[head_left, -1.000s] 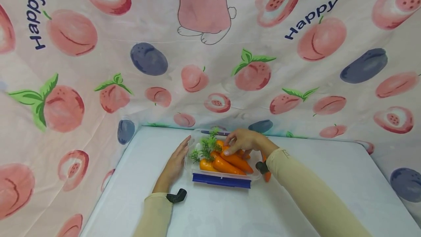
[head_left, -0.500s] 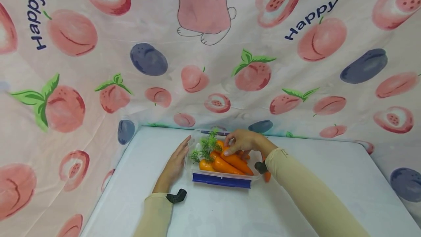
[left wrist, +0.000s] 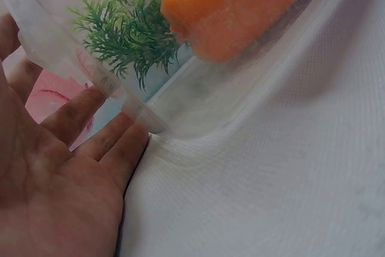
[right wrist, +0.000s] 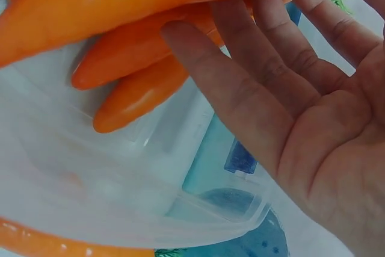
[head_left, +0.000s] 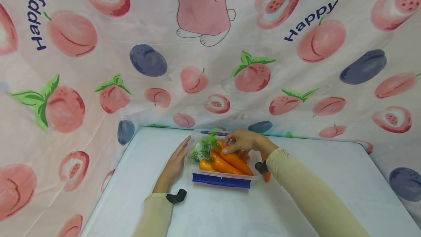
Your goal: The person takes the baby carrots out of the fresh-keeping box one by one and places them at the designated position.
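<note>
A clear plastic container (head_left: 256, 175) with a blue clip flap (head_left: 221, 180) on its near side holds several orange carrots, some with green leafy tops (head_left: 204, 149). My left hand (head_left: 174, 163) rests its extended fingers against the container's left wall; the left wrist view shows the fingertips (left wrist: 133, 139) touching the clear plastic. Over the container, my right hand (head_left: 241, 141) holds the thick end of a large carrot (head_left: 237, 162), thumb on one side and fingers on the other. Two smaller carrots (right wrist: 141, 97) lie under those fingers in the right wrist view.
Another carrot (head_left: 268, 176) lies on the white tabletop (head_left: 210, 215), just right of the container and partly hidden by the right wrist's black camera (head_left: 261, 166). A fruit-printed cloth (head_left: 210, 57) hangs behind the table and along its left side.
</note>
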A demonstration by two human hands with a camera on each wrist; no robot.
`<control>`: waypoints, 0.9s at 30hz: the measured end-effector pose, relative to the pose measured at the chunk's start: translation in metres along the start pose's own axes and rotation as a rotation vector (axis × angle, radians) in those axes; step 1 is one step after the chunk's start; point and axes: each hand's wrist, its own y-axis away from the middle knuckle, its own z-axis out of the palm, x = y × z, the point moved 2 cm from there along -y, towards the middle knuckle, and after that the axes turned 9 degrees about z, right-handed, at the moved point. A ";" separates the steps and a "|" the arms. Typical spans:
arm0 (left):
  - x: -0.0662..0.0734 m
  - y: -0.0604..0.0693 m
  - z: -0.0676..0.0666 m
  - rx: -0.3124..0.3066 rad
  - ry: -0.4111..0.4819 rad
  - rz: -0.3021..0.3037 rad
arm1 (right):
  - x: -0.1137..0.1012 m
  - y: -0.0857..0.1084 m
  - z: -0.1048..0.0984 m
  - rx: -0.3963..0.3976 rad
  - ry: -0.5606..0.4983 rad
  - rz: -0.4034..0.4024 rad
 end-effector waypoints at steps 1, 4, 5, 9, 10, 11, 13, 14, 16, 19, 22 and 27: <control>0.000 0.000 0.000 0.001 0.001 -0.001 | 0.000 0.000 0.000 0.000 -0.005 0.002; -0.001 0.000 0.000 -0.001 -0.008 0.000 | 0.001 0.000 -0.002 0.006 -0.015 0.004; -0.001 0.000 0.000 -0.002 -0.009 0.000 | 0.001 0.000 -0.002 0.008 -0.019 0.000; -0.002 -0.001 -0.001 -0.011 0.000 0.004 | 0.002 -0.001 -0.005 0.007 -0.049 -0.025; -0.002 0.000 -0.001 -0.010 0.003 0.003 | 0.002 -0.001 -0.006 0.003 -0.061 -0.029; -0.003 -0.001 -0.001 -0.010 0.008 0.004 | 0.002 0.000 -0.006 0.001 -0.074 -0.031; -0.002 0.000 -0.001 -0.007 0.013 0.003 | 0.003 0.001 -0.008 -0.003 -0.103 -0.030; -0.002 0.000 -0.001 -0.004 0.014 0.001 | 0.003 0.001 -0.009 0.000 -0.115 -0.028; -0.001 0.001 -0.001 -0.002 0.015 -0.001 | 0.005 0.003 -0.011 0.006 -0.143 -0.026; 0.000 0.001 -0.001 -0.003 0.010 -0.002 | 0.007 0.006 -0.015 0.022 -0.171 -0.032; 0.001 0.001 -0.001 -0.006 0.005 0.000 | 0.010 0.009 -0.019 0.033 -0.205 -0.045; 0.000 0.001 -0.001 -0.003 0.011 -0.003 | 0.012 0.019 -0.027 0.050 -0.289 -0.059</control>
